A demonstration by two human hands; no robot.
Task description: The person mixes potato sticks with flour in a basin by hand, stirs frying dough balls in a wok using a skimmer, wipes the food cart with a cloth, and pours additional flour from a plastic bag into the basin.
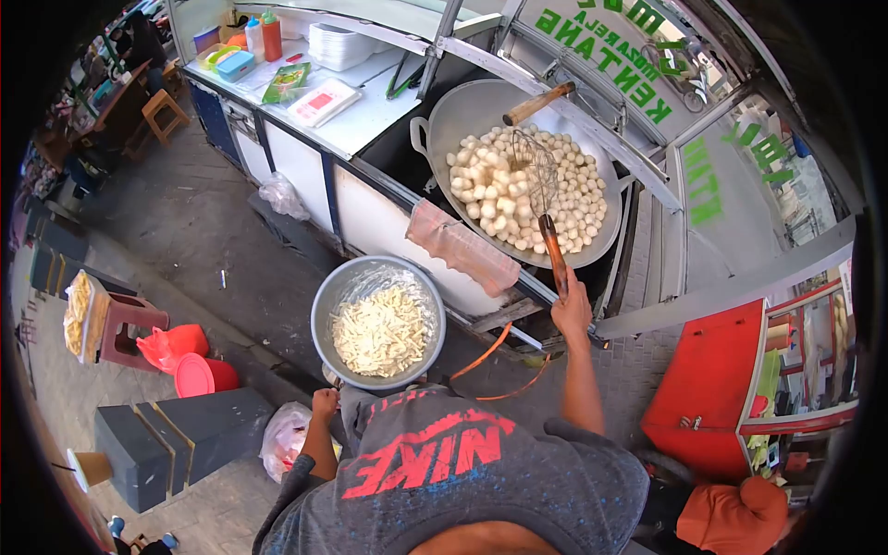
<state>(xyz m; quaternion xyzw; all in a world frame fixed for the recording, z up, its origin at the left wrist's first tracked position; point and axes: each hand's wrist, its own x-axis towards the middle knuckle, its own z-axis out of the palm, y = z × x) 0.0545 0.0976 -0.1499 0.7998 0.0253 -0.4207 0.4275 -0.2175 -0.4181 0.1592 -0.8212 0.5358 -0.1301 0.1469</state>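
My right hand point(572, 310) grips the wooden handle of a wire skimmer point(553, 248). The skimmer's wire head lies among many pale round balls point(490, 190) in a large metal wok point(462, 106). A second wooden handle point(539, 104) crosses the wok's far rim. Down by my left side, my left hand point(325, 404) is closed in a loose fist, and I see nothing in it. Just beyond that hand is a grey bowl point(323, 296), lined with clear plastic and filled with pale strips like cut potato point(379, 331).
A pink cloth point(462, 248) hangs over the cart's near edge. Sauce bottles point(271, 35) and white foam boxes point(338, 46) stand on the counter point(370, 116). A red cabinet point(694, 388) is at right. Red tubs point(205, 375) and a dark concrete block point(199, 444) are at left.
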